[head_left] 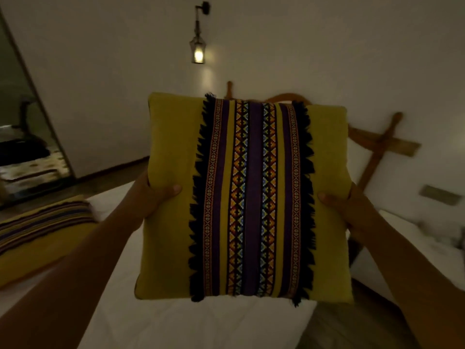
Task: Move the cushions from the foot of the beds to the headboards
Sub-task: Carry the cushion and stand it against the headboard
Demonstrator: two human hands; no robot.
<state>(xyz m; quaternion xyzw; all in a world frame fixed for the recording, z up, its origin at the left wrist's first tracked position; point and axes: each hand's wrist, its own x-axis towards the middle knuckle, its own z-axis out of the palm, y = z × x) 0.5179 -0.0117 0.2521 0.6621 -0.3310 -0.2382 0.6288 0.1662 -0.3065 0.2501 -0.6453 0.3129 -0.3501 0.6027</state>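
**Cushion held up in both hands over the bed**

Here it is, front and centre: a mustard-yellow cushion [247, 197] is up in the air, held square to the camera. A woven band of purple, orange and blue runs down its middle, edged on both sides with dark fringe.

The left hand [153, 197] clamps the cushion's left edge about halfway up, thumb pressed flat on the front face and the other fingers hidden behind. The right hand [349, 210] does the same on the right edge, thumb across the front and palm wrapped round the side. Both grips are closed firmly on the cushion (no slack showing at either thumb), and both forearms stretch in from the bottom corners.

Below the cushion lies the bed [176, 318], covered in a white sheet, and the cushion is clear of it. Off to the left, a second cushion [42, 230] in the same yellow and striped pattern rests on the bed near its edge, blurred.

Behind the held cushion a wooden headboard [377, 147] leans against the pale wall, partly hidden. White pillows [415, 233] sit bunched at the right, close to that headboard. High on the wall a lantern lamp [198, 50] glows, and at far left a tall mirror [25, 137] stands tilted against the wall. The room is dim.
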